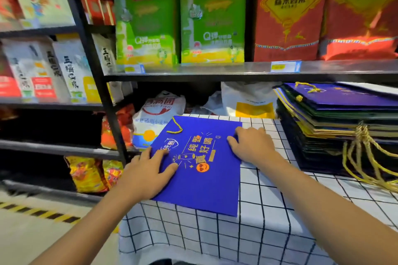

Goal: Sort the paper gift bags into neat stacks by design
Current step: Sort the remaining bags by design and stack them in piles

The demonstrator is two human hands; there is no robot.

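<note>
While both hands (148, 170) flatten the blue bag (200, 178), shelf labels blur.

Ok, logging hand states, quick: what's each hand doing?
Left hand: open, fingers flat on the blue gift bag.
Right hand: open, resting on the bag's right edge.

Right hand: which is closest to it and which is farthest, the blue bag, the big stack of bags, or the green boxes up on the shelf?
From the right hand:
1. Blue bag, directly under it, touching.
2. Stack of bags, to its right on the table.
3. Green boxes, up on the shelf behind.
</note>
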